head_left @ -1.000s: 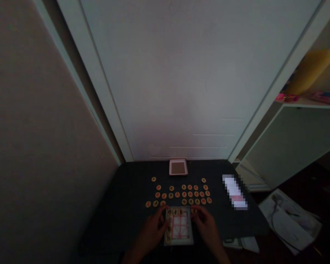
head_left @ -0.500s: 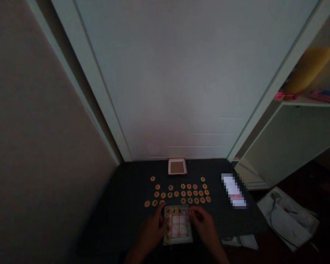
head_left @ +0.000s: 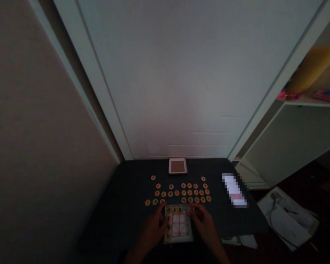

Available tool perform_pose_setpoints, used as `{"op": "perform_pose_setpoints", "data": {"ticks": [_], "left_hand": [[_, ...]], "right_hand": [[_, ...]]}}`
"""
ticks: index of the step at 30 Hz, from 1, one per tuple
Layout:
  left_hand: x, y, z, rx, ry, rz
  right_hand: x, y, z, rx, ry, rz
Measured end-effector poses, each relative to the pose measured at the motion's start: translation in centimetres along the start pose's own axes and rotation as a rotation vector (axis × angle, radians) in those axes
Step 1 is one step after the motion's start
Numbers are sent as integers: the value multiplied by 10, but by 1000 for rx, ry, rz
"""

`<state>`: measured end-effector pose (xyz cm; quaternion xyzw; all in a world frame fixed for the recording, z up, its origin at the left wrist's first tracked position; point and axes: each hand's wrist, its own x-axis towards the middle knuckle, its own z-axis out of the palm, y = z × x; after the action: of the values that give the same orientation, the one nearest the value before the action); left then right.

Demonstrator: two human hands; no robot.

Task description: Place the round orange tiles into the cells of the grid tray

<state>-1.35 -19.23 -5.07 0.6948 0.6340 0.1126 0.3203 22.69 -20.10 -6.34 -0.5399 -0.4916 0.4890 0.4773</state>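
A shallow white box point(head_left: 191, 234) with red grid lines showing on its floor lies low in the middle, at the near edge of the dark table. Several round Chinese chess pieces line its far and left sides. My left hand point(head_left: 153, 223) grips the box by its left side, thumb over the rim. At the far right corner, my right hand point(head_left: 204, 221) pinches a small round chess piece point(head_left: 192, 209) between thumb and fingertips. Beyond the box, many more Chinese chess pieces point(head_left: 190, 192) with red or black characters lie in loose rows.
A small tray-like box lid point(head_left: 178, 160) sits against the white door point(head_left: 165, 91) at the back of the dark table point(head_left: 121, 216). A pixelated flat object point(head_left: 234, 190) lies at the table's right. On the right floor stands a white container point(head_left: 286, 227) with a cable in it.
My right hand has shifted slightly at the box's far right corner, and the chess piece at its fingertips shows more plainly. The left hand keeps its hold on the box.
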Motion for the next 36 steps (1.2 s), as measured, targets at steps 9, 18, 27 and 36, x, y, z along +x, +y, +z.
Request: {"op": "perform_pose_setpoints", "data": {"ticks": [9, 18, 27, 36], "left_hand": [[-5, 6, -6, -56, 20, 23], [0, 40, -10, -189, 78, 316], [9, 59, -3, -201, 3, 419], [9, 61, -7, -139, -12, 357]], "right_hand": [[0, -3, 4, 34, -31, 4], [-2, -6, 7, 25, -77, 12], [-2, -13, 10, 49, -74, 21], [-3, -13, 8, -77, 4, 16]]}}
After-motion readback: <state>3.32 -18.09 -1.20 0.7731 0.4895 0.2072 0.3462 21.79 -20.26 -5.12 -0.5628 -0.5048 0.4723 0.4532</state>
